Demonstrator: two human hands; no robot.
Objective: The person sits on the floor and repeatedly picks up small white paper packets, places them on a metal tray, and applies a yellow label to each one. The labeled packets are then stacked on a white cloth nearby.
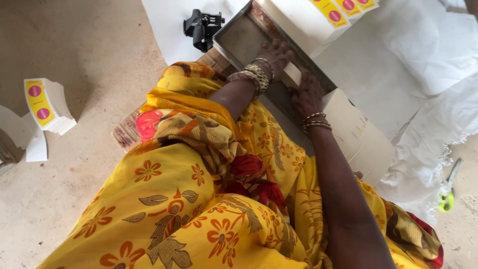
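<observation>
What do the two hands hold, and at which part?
Both the left hand and right hand press on a small pale flat card, at its opposite ends.

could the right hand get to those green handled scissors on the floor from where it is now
Probably yes, with a sideways stretch. The right hand presses on cardboard at the metal tray, while the scissors lie out to the right past rumpled white cloth; nothing solid blocks the way.

label stack: left, on the floor, white folded card with yellow strip and pink dots
black tool: far centre, lies on a white sheet
label sheets: far right, yellow with pink dots, row on white paper
scissors: right edge, green handles, on the floor beside white cloth
floor: sandy, bare concrete look
</observation>
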